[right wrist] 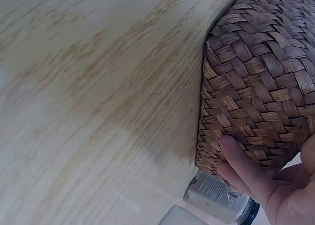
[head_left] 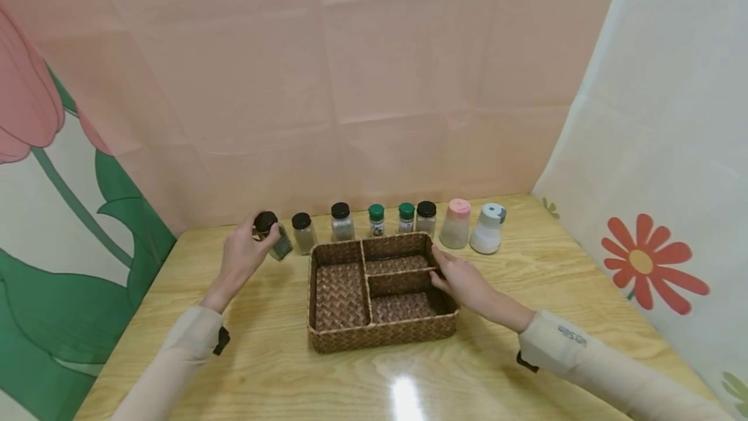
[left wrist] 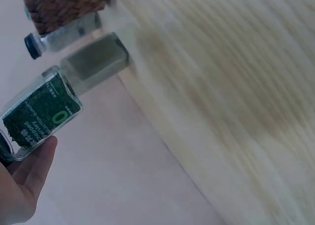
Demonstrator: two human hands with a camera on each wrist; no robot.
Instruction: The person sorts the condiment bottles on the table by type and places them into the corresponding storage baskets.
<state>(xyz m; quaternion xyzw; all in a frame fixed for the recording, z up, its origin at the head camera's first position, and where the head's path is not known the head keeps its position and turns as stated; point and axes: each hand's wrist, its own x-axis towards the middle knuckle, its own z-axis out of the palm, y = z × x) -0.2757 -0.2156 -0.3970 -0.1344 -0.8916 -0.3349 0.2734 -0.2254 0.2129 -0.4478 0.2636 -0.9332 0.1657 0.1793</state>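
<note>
By its black lid, my left hand (head_left: 242, 257) holds a square glass spice jar (head_left: 282, 245), tilted, at the left end of a row of jars. The left wrist view shows dark green flakes in this jar (left wrist: 44, 112) and a label reading "Chopped Parsley". A brown woven basket (head_left: 382, 336) with three compartments, none holding anything, stands mid-table. My right hand (head_left: 467, 283) grips its right wall near the back corner, thumb inside. In the right wrist view, fingers (right wrist: 241, 161) press the outer weave of the basket (right wrist: 266, 82).
Behind the basket stand a black-lidded jar (head_left: 304, 236), another (head_left: 342, 223), two small green-capped bottles (head_left: 376, 221) and a third black-lidded jar (head_left: 426, 218). Further right are a pink-capped container (head_left: 456, 226) and a white-capped one (head_left: 487, 231). A pink cloth backdrop (head_left: 327, 83) borders the table's back edge.
</note>
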